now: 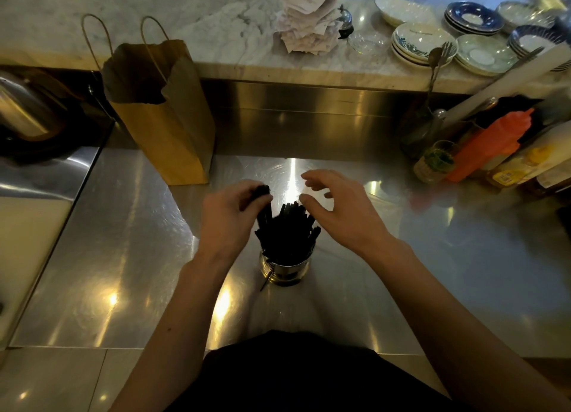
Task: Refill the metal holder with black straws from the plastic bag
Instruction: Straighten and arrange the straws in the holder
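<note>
Starting at the far left, you've got a shiny metal pot sitting in the dark corner beyond the table. Next to it a brown paper bag stands upright on the steel with its mouth open and both twine handles sticking up.

Moving in, your left hand has its fingers curled around the top ends of a few black straws, pinching them just left of the main bunch. Those few run down toward the metal holder. The holder stands upright on the table right in front of you, between your two forearms, and it's packed pretty full. The straws fan out of it at slightly different angles.

Your right hand hovers just right of the straw tips, fingers loosely curved and spread, holding nothing. The thumb is very near the tips, but I can't tell if it's actually touching them.

Up on the marble ledge behind, a messy stack of paper receipts sits roughly above the holder, then piles of plates further right. Below the ledge on the right side of the table there's a small jar with something green in it, and an orange squeeze bottle just beside that, crowded in among other bottles.
</note>
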